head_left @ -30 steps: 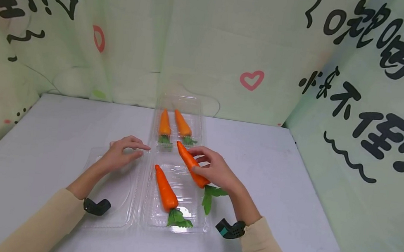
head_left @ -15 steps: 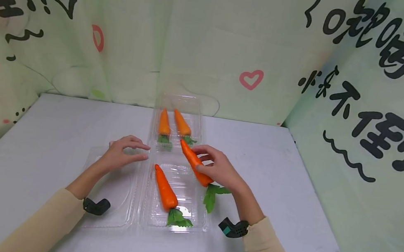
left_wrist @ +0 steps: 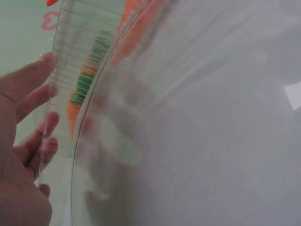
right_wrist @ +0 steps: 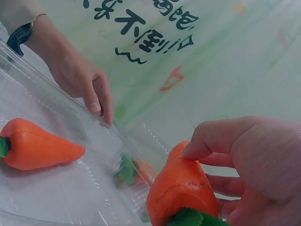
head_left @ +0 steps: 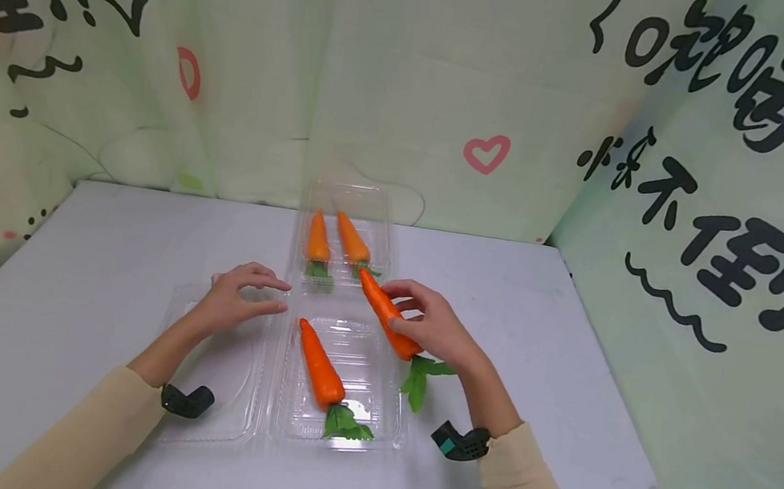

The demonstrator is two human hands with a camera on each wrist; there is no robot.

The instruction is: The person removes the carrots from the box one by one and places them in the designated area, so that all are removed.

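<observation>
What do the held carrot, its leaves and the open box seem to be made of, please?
Carrot: perhaps foam or plastic, smooth and softly shiny, with highlights. Leaves: possibly fabric, matte, thin and flat. Open box: likely clear plastic, glossy, see-through with ribs and glints.

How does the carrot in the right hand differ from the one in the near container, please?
The held carrot is gripped by the right hand, while the lying carrot rests in the near container. In the head view, the held carrot's leaves reach past the container's right edge; the lying carrot's leaves lie within it. Both are orange with green leaves.
</observation>
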